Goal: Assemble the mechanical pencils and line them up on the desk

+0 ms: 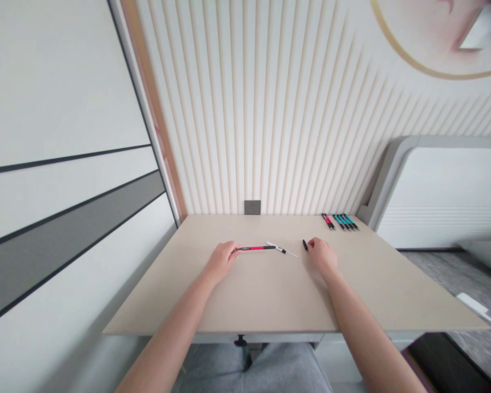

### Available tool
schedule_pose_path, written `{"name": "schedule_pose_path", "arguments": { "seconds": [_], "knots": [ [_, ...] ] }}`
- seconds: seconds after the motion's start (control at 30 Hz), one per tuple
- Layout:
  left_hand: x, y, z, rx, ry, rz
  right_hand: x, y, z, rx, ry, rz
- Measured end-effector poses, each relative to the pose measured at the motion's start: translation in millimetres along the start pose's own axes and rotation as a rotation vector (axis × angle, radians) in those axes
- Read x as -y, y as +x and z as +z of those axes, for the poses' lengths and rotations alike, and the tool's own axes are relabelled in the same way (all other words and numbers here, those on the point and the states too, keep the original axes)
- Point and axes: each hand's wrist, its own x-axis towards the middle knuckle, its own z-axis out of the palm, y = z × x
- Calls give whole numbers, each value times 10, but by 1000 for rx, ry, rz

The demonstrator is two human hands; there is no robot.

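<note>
My left hand [223, 258] pinches the end of a red and black pen [257, 248], which points to the right just above the desk. Its black end comes close to a thin white pen refill [282, 250] with a dark section, lying slantwise. Farther right, my right hand [323, 254] is closed, with a small black pen part [305, 245] at its fingertips. Whether that part touches the desk, I cannot tell.
Toward the back right of the beige desk [167, 289] lie red pens [328, 221] beside several teal pens [346, 222]. A dark wall socket [252, 207] sits behind the desk. A white cabinet [65, 218] stands at left, a bed headboard [442, 185] at right.
</note>
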Motion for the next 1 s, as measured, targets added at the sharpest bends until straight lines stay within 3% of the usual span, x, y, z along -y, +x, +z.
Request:
{"name": "schedule_pose_path", "arguments": {
  "seconds": [0.2,0.33,0.43,0.53,1.0],
  "knots": [
    [31,-4,21,4,7,-3,16,3,1,-81,84,7],
    [22,-3,12,0,10,-12,120,13,28,-129,493,-138],
    [11,-2,3,-21,6,-27,259,-29,82,-20,819,-260],
    [3,0,-1,-31,-1,-24,378,-100,148,129,956,-328],
    [-12,1,4,-26,18,-4,503,-240,140,273,1106,-373]
  ]
}}
